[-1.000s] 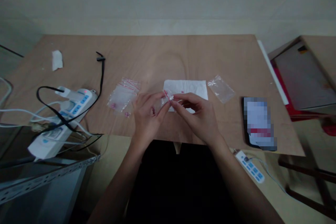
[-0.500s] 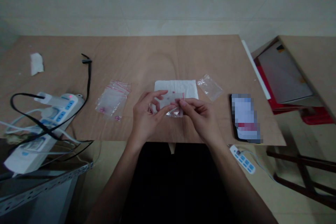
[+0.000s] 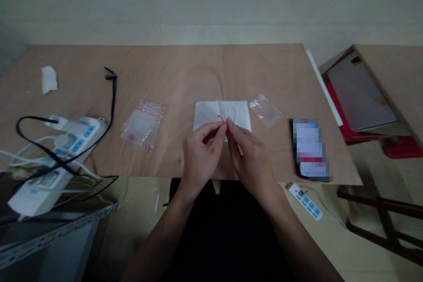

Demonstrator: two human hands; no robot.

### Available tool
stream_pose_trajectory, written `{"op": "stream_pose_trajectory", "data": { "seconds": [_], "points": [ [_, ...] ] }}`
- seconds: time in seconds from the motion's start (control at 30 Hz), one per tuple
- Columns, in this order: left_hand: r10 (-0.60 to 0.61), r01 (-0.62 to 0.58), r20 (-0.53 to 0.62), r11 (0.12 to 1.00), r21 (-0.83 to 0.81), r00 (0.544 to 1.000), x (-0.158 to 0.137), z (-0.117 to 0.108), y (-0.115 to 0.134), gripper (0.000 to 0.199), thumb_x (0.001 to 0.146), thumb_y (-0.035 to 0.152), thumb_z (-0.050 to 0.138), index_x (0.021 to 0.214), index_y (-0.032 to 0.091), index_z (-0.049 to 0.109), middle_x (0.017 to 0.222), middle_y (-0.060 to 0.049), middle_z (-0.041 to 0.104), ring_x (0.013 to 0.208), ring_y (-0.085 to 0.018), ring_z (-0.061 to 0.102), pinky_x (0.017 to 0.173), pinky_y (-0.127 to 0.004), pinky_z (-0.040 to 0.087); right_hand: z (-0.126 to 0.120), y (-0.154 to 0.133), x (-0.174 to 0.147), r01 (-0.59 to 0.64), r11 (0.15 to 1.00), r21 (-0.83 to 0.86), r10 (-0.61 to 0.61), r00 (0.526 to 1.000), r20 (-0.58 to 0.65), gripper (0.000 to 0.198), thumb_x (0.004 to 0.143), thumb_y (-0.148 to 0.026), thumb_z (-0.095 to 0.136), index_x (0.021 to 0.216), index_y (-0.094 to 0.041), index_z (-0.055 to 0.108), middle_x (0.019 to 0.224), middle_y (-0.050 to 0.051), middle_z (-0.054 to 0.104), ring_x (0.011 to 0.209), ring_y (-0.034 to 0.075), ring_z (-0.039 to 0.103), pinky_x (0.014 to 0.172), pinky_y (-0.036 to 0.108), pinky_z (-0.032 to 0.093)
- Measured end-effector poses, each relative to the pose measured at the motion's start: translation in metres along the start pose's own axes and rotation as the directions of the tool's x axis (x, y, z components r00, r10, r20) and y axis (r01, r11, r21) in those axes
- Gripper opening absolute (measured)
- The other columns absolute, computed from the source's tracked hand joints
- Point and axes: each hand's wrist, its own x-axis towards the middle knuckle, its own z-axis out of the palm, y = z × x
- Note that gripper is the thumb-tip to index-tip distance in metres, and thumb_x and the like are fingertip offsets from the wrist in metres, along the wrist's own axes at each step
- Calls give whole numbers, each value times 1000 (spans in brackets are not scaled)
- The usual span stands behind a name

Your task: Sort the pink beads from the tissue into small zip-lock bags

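Note:
A white tissue lies flat near the front of the wooden table. Over its lower part, my left hand and my right hand meet fingertip to fingertip. Both pinch the red-striped edge of a small clear zip bag, most of which is hidden or too transparent to make out. A few tiny red bits show on or just above the tissue by the fingertips. To the left lie clear zip bags with red seal lines and small pinkish-red pieces inside.
A clear plastic bag lies right of the tissue. Farther right is a phone. A power strip with tangled cables overhangs the table's left front. A paper scrap sits at the back left; another power strip is below the table's edge.
My left hand has moved right and its spread fingers have closed into a pinch beside my right hand. The zip bag has turned, its red stripe now between both sets of fingertips.

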Motion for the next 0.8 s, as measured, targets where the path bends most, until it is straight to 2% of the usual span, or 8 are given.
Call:
{"op": "stream_pose_trajectory", "data": {
  "seconds": [0.17,0.33,0.43,0.57,0.8],
  "points": [
    [-164,168,40,971,-168,986,5,-3,-3,9,74,24,73,81,18,76,84,-3,77,79,-16,73,78,-29,59,0,1,-2,66,995,-69,-70,995,-65,39,92,-17,53,129,-23,61,121,11,70,109,25,67,93,47,57],
    [-191,202,69,949,-240,979,8,-7,-4,10,71,27,76,76,19,74,79,-2,76,75,-14,70,76,-27,58,-2,-7,-3,-20,1000,19,24,979,-201,25,88,-20,61,110,-26,71,95,7,72,82,18,68,75,37,61],
    [-160,190,128,944,-269,979,10,-9,-7,13,71,31,77,75,19,73,79,-2,74,75,-13,69,76,-27,57,-4,-7,-1,-56,980,190,87,984,-159,21,89,-19,59,101,-27,74,91,4,74,79,17,68,73,34,58],
    [-111,157,171,946,-284,979,10,-12,-7,12,72,30,77,74,20,72,74,0,73,71,-12,68,72,-26,57,-6,-1,1,-190,907,375,228,972,-59,15,88,-23,64,96,-24,76,87,3,75,76,16,68,69,32,55],
    [-81,136,213,956,-259,974,9,-17,-3,18,74,35,77,78,18,73,77,-1,73,72,-13,68,72,-25,56,-4,1,2,-193,855,482,240,970,-37,13,83,-27,70,93,-23,77,88,3,76,78,15,69,73,30,55]
  ]
}}
